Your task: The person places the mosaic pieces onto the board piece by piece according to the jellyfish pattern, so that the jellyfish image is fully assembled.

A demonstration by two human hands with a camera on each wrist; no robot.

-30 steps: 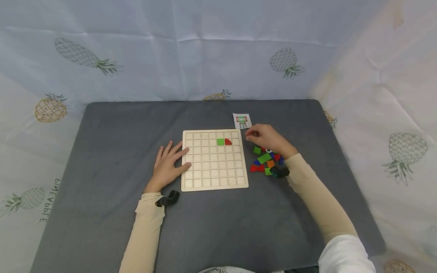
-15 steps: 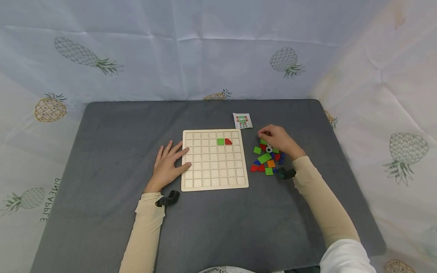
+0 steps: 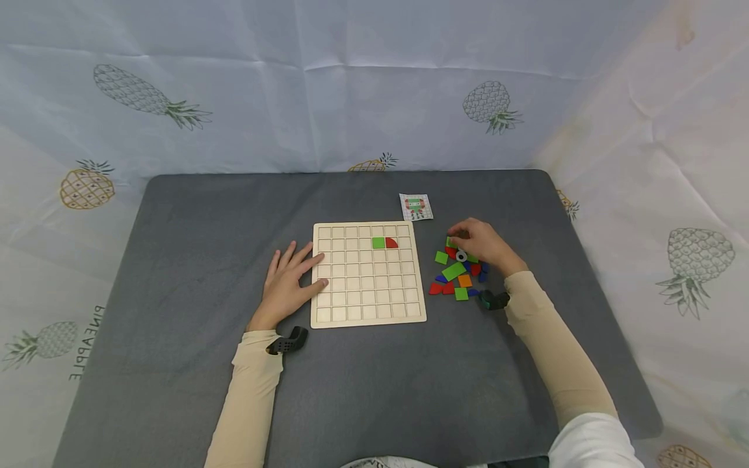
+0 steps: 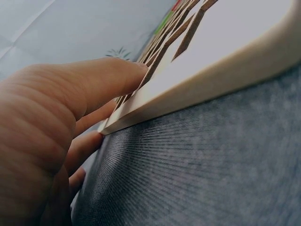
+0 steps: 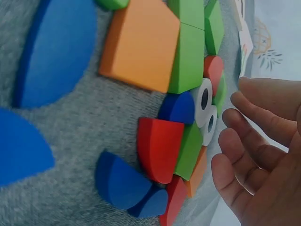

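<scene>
My left hand rests on the left edge of the wooden grid board, with fingers spread. In the left wrist view the thumb lies on the board's rim. One green square block and one red quarter-round block sit side by side in the board's upper cells. My right hand is over the far end of the pile of blocks, its fingertips by a green block. In the right wrist view its fingers are loosely bent, with nothing visibly held.
The pile right of the board includes an orange block, red and blue rounded blocks and white ring-marked blocks. A small picture card lies behind the board's far right corner. A grey cloth covers the table; patterned curtains surround it.
My right hand has moved right from beside the board's upper right corner to the far end of the pile, then slightly nearer the green block. My left hand has stayed in place.
</scene>
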